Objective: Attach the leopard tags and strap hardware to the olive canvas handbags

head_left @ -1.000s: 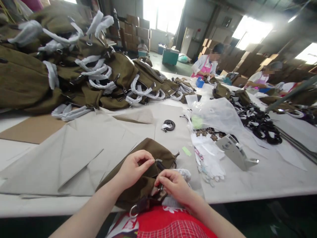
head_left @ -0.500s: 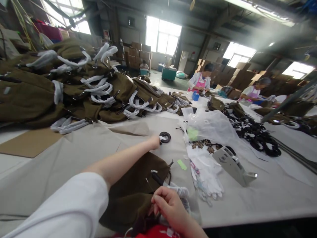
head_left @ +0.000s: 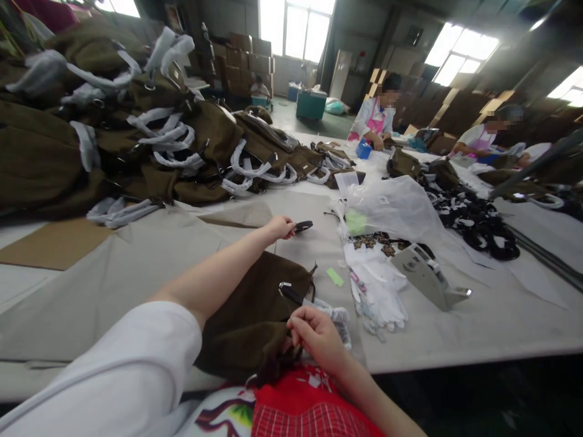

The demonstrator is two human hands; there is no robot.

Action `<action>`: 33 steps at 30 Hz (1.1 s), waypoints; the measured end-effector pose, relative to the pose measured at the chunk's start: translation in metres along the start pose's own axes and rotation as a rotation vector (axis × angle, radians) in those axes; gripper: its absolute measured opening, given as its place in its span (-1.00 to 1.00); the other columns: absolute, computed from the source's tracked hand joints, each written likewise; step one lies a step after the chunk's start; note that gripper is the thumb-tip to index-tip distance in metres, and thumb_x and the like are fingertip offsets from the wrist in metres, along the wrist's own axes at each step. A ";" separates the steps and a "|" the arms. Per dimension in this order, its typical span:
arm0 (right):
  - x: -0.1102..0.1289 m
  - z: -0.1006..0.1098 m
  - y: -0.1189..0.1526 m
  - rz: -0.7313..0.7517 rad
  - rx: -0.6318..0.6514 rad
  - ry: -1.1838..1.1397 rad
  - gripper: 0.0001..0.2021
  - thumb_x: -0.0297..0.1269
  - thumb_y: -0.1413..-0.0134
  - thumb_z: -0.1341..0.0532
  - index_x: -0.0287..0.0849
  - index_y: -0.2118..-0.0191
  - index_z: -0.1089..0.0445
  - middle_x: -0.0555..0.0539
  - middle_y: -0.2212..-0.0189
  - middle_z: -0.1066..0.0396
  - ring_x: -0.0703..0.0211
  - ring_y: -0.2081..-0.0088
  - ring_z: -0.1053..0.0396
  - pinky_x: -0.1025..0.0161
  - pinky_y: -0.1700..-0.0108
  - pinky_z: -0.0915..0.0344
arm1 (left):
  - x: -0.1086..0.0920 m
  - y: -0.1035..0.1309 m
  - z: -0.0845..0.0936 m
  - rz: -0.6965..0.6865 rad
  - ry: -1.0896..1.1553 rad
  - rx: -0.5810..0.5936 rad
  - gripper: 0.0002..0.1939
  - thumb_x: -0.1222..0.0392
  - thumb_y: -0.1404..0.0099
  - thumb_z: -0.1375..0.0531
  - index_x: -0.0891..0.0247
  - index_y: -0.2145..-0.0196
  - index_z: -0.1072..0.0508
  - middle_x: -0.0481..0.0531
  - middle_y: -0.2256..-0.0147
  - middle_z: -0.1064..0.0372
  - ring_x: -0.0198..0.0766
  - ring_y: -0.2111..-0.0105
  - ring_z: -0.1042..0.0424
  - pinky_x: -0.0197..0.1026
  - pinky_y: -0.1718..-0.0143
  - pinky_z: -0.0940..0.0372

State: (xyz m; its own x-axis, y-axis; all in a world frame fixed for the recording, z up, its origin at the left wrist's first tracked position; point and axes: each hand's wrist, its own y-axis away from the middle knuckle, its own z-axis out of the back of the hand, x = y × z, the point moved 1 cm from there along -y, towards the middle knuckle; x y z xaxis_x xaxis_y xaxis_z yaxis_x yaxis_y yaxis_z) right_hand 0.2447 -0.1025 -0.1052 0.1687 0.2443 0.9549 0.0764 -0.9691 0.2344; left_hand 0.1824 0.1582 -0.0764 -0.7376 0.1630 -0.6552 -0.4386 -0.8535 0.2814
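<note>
My left hand point(head_left: 282, 227) reaches out over the table, its fingers closed on a black coiled strap point(head_left: 304, 226) that appears nearly edge-on. Close to my body lies an olive-brown fabric bag point(head_left: 246, 309), its near edge against my red apron point(head_left: 300, 400). My right hand point(head_left: 319, 337) is over the bag's right side with thumb and fingers pinched together. What sits between those fingertips is too small to tell. Just beyond it are a dark strap end with a metal clasp point(head_left: 289, 291) and a handle wrapped in whitish plastic point(head_left: 334, 312).
Olive bags with wrapped handles point(head_left: 182, 145) are heaped at left and behind. To the right lie a clear plastic bag point(head_left: 396, 203), white gloves point(head_left: 380, 285), a grey tape dispenser point(head_left: 426, 276) and piled black coils point(head_left: 483, 224). Two co-workers in pink aprons point(head_left: 376, 118) are farther back.
The camera view has shifted, tilting lower. The black coil, which showed its round face before, now appears edge-on in my left hand. My right hand remains pinched by the bag.
</note>
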 end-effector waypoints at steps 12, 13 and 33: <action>0.009 -0.002 -0.021 -0.120 0.040 0.032 -0.75 -0.08 -0.01 -0.25 -0.19 0.41 -0.36 0.16 0.73 -0.24 0.35 0.74 -0.24 0.39 0.65 -0.25 | 0.049 0.204 0.001 -0.119 -0.033 0.070 -0.79 0.15 -0.30 -0.07 0.22 0.42 -0.43 -0.08 0.53 -0.44 -0.32 0.55 -0.33 -0.27 0.45 -0.14; 0.009 -0.003 -0.023 -0.139 0.067 0.049 -0.76 -0.09 -0.01 -0.26 -0.18 0.41 -0.36 0.17 0.73 -0.24 0.34 0.73 -0.26 0.39 0.64 -0.27 | 0.054 0.210 -0.003 -0.096 0.000 0.062 -0.79 0.14 -0.32 -0.06 0.22 0.40 -0.42 -0.07 0.51 -0.45 -0.33 0.54 -0.34 -0.28 0.45 -0.16; 0.015 -0.018 -0.029 -0.219 0.207 0.240 -0.86 -0.21 -0.01 -0.20 -0.18 0.43 -0.35 0.17 0.73 -0.23 0.32 0.70 -0.31 0.39 0.62 -0.30 | 0.066 0.222 -0.016 -0.081 0.185 -0.092 -0.78 0.17 -0.31 -0.06 0.24 0.20 -0.46 -0.07 0.51 -0.46 -0.34 0.56 -0.37 -0.30 0.49 -0.20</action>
State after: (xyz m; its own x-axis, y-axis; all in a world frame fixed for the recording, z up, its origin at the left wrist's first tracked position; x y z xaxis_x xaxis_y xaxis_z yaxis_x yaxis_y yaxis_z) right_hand 0.2273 -0.0710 -0.0947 -0.1064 0.4063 0.9075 0.2865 -0.8615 0.4192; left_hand 0.0448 -0.0283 -0.0681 -0.5917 0.1467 -0.7927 -0.4375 -0.8843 0.1630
